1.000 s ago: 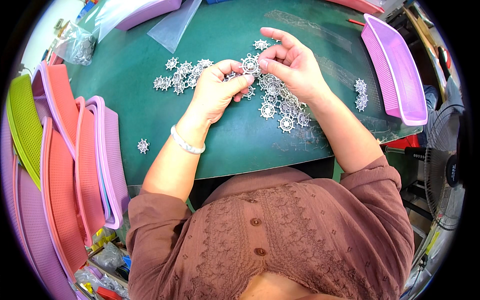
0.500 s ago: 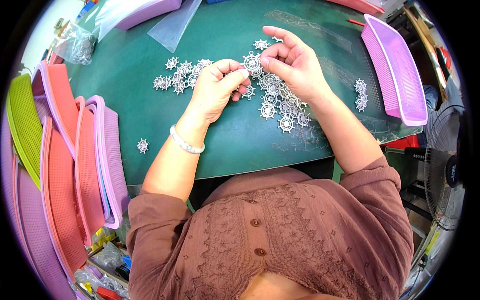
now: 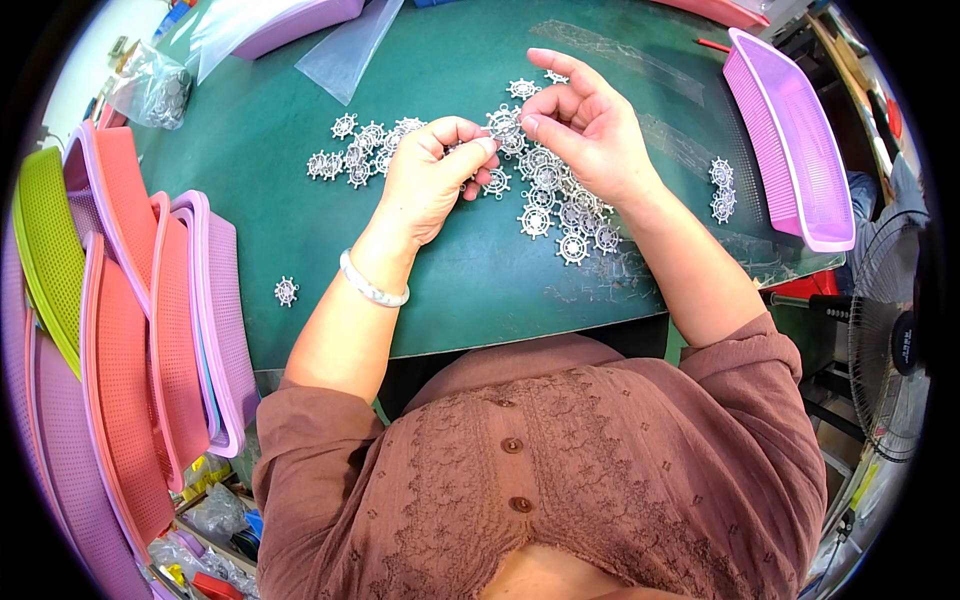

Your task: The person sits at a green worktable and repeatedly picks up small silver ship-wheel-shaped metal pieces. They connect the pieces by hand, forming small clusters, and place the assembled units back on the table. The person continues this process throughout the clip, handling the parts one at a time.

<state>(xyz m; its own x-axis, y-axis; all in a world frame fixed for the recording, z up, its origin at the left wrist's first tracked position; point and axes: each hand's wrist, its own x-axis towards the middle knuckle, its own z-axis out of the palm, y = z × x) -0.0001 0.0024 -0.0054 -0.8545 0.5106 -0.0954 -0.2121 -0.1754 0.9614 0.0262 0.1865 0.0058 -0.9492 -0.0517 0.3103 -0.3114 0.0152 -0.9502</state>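
A silver ship's-wheel charm (image 3: 504, 122) is held up between my two hands over the green table. My left hand (image 3: 437, 172) pinches its left edge between thumb and forefinger. On its other side, my right hand (image 3: 592, 135) closes thumb and forefinger at the charm's edge, its other fingers loosely curled or raised. Under and beside my right hand lies a heap of similar charms (image 3: 545, 178). Another group of charms (image 3: 358, 160) lies left of my left hand, partly hidden by it. A single charm (image 3: 522, 89) lies beyond the held one.
A lone charm (image 3: 286, 291) lies near the table's left edge, and a short row of charms (image 3: 722, 190) at the right beside a purple basket (image 3: 800, 160). Stacked plastic baskets (image 3: 130, 360) crowd the left side. A clear bag (image 3: 350, 50) lies at the back; a fan (image 3: 885, 335) stands at right.
The held charm has tilted slightly between my fingers. My right hand has shifted very little; my left hand stays in nearly the same place.
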